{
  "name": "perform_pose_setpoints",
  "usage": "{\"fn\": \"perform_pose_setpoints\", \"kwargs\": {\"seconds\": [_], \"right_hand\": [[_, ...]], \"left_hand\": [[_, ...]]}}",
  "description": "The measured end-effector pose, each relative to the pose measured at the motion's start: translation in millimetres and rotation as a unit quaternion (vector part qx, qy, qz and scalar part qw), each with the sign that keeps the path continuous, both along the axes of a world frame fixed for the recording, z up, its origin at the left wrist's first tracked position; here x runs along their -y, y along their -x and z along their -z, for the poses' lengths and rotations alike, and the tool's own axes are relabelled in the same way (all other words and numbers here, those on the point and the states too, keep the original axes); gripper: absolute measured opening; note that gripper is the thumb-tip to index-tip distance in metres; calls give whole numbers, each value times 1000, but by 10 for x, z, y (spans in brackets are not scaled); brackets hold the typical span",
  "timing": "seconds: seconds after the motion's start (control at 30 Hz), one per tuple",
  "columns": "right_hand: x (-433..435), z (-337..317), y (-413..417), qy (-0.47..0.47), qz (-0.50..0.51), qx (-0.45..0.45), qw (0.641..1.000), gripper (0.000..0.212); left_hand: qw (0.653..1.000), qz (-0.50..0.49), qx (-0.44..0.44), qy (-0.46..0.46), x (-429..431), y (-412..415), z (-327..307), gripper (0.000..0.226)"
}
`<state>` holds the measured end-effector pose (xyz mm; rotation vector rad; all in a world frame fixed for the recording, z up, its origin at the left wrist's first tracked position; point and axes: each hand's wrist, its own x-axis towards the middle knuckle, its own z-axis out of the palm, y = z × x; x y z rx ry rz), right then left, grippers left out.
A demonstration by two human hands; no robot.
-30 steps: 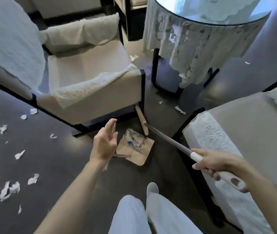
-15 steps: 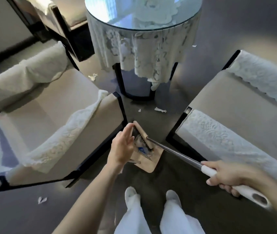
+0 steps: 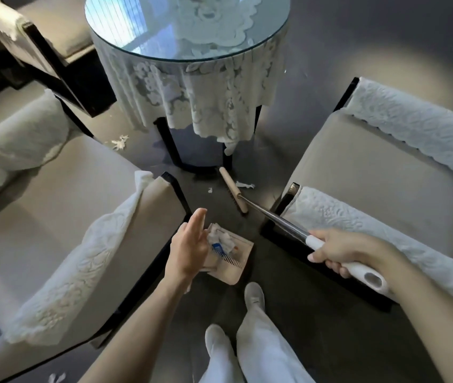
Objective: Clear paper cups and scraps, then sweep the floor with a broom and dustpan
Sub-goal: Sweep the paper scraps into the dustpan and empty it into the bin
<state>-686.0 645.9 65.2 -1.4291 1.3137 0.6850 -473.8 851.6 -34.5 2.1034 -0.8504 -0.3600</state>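
Your right grip (image 3: 344,252), wrapped round the broom handle (image 3: 283,222), has the scrap (image 3: 245,185) at 10 o'clock, beyond the dustpan (image 3: 242,246) beside your spread left grip (image 3: 189,244).

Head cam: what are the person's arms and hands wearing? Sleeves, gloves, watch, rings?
Left hand and right hand: no gloves, no rings visible. Left forearm and right forearm are bare to the frame edge: no sleeve, watch or bracelet in view.
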Motion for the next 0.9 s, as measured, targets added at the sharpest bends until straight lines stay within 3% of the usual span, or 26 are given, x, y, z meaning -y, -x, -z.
{"fn": "perform_pose_setpoints", "kwargs": {"seconds": [0.2, 0.37, 0.5, 0.7, 0.9], "right_hand": [[676, 134, -590, 20, -28, -3, 999, 51], [1140, 304, -824, 34, -48, -37, 998, 62], [1237, 482, -1079, 44, -134, -74, 987, 47], [1157, 578, -1192, 2, -125, -54, 991, 67], [1190, 293, -935, -48, -97, -37, 993, 68]], "left_hand": [[1000, -31, -2, -5, 342, -242, 2, 48], [999, -39, -8, -26, 640, -428, -13, 50], [999, -30, -1, -27, 694, -478, -20, 50], [999, -32, 21, -24, 777, -561, -30, 47], [998, -49, 25, -19, 772, -502, -66, 46]]}}
